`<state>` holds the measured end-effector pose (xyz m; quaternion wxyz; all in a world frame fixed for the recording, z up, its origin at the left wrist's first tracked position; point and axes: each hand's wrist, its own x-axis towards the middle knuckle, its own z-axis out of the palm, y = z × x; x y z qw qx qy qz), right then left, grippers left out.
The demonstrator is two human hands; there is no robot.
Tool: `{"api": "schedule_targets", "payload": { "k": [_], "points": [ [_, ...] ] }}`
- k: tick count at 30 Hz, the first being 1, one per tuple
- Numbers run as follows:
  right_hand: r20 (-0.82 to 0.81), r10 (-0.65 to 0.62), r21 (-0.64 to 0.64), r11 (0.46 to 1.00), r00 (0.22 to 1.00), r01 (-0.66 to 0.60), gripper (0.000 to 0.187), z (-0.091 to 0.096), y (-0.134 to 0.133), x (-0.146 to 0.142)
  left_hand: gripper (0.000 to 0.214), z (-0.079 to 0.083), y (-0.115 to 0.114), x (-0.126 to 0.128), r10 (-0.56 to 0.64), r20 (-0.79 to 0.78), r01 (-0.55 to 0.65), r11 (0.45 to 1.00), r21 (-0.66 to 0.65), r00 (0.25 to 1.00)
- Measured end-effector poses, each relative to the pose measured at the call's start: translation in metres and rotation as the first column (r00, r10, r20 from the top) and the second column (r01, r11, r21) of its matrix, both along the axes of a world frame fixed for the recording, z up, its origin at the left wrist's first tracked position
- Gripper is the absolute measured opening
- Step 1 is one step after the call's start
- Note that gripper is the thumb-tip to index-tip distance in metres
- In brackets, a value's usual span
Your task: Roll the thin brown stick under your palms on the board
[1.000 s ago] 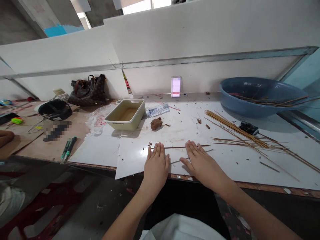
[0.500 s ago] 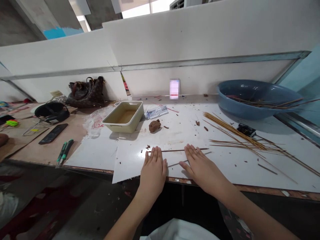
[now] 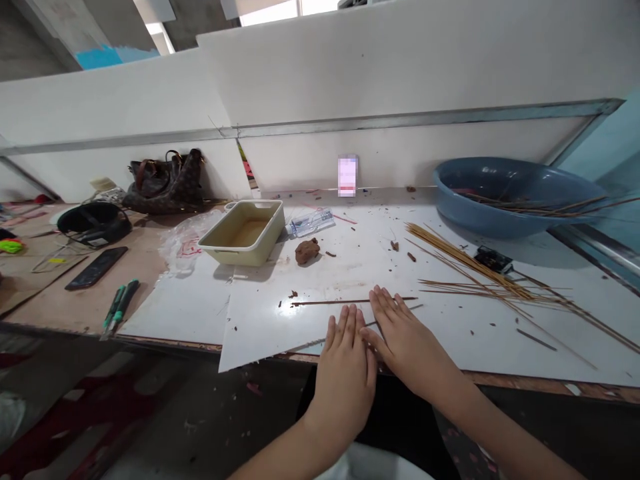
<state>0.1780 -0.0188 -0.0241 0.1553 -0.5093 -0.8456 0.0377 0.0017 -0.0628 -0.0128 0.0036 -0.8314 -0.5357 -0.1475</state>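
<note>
A thin brown coated stick [image 3: 330, 302] lies across the white board [image 3: 265, 333] in front of me. My right hand [image 3: 403, 327] rests flat over its right part, fingers stretched out. My left hand [image 3: 346, 357] is flat too, palm down beside the right hand, with its fingertips just short of the stick. A thin grey stick [image 3: 414, 307] runs partly beneath my hands. Beyond them sits a lump of brown clay [image 3: 307, 251], with small clay crumbs [image 3: 293, 294] near the stick's left end.
Bundled thin sticks [image 3: 460, 257] lie at the right, below a large blue basin [image 3: 505, 227]. A cream tub [image 3: 240, 257] of brownish liquid stands left of the clay. Further left are green-handled cutters [image 3: 120, 307], a phone [image 3: 96, 268] and a handbag [image 3: 167, 187].
My left hand has slid right and toward me, off the stick's left part, and now meets my right hand. The right hand has stayed nearly in place. The view has shifted slightly.
</note>
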Motion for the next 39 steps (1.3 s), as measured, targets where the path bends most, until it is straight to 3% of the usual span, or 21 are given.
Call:
{"api": "schedule_targets", "payload": {
  "k": [3,7,15,21,23,28,30,35,39],
  "points": [
    [-0.012,0.038,-0.012,0.999,0.999,-0.038,0.077,0.009,0.005,-0.004,0.060,0.006,0.020,0.001,0.059,-0.055,-0.060,0.998,-0.014,0.997],
    [0.016,0.086,-0.116,0.990,0.996,-0.084,0.078,0.019,0.010,-0.013,0.060,0.006,0.037,-0.003,0.044,-0.146,-0.052,0.997,-0.051,0.988],
    [0.014,0.103,-0.149,0.984,0.995,-0.099,0.080,0.011,-0.001,-0.012,0.060,-0.004,0.022,-0.003,0.068,-0.172,-0.072,0.997,-0.016,0.983],
    [0.058,0.034,-0.222,0.975,0.998,-0.020,0.085,0.022,0.033,-0.022,0.060,0.001,0.061,0.000,0.096,-0.176,-0.113,0.990,-0.089,0.980],
    [0.057,0.023,-0.202,0.979,0.998,-0.011,0.085,0.023,0.031,-0.022,0.059,0.001,0.058,-0.001,0.103,-0.164,-0.116,0.991,-0.072,0.981],
    [0.018,0.072,-0.115,0.991,0.997,-0.069,0.077,0.009,0.002,-0.014,0.059,-0.006,0.025,-0.012,0.068,-0.116,-0.070,0.997,-0.013,0.991],
    [0.012,0.068,-0.111,0.992,0.998,-0.066,0.076,0.007,0.005,-0.015,0.061,-0.006,0.027,-0.015,0.066,-0.103,-0.069,0.997,-0.026,0.992],
    [0.044,-0.014,-0.196,0.980,0.999,0.022,0.084,0.017,0.036,-0.028,0.060,0.006,0.063,-0.014,0.106,-0.108,-0.117,0.987,-0.110,0.989],
    [0.032,-0.026,-0.170,0.985,0.999,0.031,0.084,0.015,0.019,-0.028,0.057,-0.001,0.048,-0.019,0.101,-0.089,-0.106,0.993,-0.054,0.991]
  ]
}}
